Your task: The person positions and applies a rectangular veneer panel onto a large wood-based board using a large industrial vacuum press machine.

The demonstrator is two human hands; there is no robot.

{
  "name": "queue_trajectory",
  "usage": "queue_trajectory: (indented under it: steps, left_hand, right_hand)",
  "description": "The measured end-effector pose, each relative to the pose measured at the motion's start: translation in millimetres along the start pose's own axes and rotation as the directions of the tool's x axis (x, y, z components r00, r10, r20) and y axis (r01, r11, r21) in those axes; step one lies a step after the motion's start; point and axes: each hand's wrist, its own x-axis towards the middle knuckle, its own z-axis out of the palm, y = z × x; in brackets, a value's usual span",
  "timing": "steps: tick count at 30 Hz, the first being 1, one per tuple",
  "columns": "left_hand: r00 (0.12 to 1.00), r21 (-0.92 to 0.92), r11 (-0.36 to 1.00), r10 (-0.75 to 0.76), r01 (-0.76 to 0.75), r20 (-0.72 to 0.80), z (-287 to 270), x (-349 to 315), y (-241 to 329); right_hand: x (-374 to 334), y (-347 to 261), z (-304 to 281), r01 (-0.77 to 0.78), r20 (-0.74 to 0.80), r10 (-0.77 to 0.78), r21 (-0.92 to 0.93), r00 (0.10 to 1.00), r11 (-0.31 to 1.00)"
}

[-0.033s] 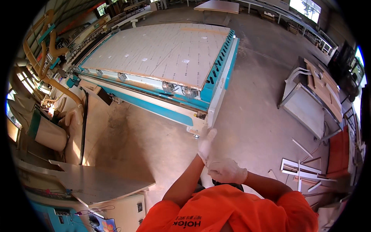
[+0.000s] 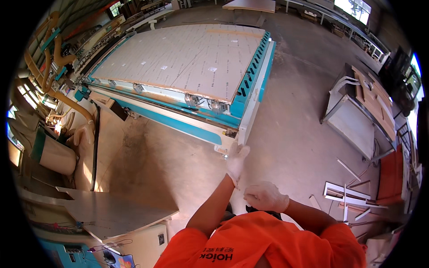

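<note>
Both my hands wear thin white gloves. My left hand [image 2: 236,161] reaches forward over the floor, its fingers stretched out and the thumb side apart. It holds nothing and is nearest the front right corner of a large white and teal machine [image 2: 178,128]. My right hand [image 2: 266,197] is curled closed in front of my orange shirt [image 2: 263,241], just right of the left glove's cuff, with a small gap between them. No object shows in its fingers. A large pale board [image 2: 178,58] lies flat on the machine's bed, with several small white labels on it.
A cart [image 2: 353,123] with wood pieces stands to the right. White and brown strips [image 2: 348,196] lie on the floor nearby. At lower left is a grey panel [image 2: 120,214] above a cabinet. Yellowish hoses [image 2: 71,105] and a dust bag [image 2: 56,154] stand at left.
My right hand has drawn slightly right, away from the left glove's cuff. The left hand has shifted slightly left, and its fingers look more spread. The view has tilted a little.
</note>
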Motion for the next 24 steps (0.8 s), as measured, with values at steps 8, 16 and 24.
queue_trajectory:
  steps: [8, 16, 24]
  left_hand:
    - [0.939, 0.443, 0.886, 0.258, -0.136, -0.228, -8.3, 225.4, 19.5]
    - [0.83, 0.684, 0.701, 0.25, 0.2, -0.499, 6.3, 320.1, 46.4]
    - [0.773, 0.608, 0.776, 0.281, 0.166, -0.569, 14.7, 331.5, 25.5]
  right_hand:
    - [-29.6, 185.3, -82.3, -0.561, -0.137, 0.599, 0.239, 0.789, 0.793]
    - [108.4, 313.0, -218.5, -0.394, -0.059, 0.406, 0.147, 0.912, 0.907]
    - [238.1, 444.7, -280.9, -0.292, 0.089, 0.289, 0.027, 0.953, 0.956]
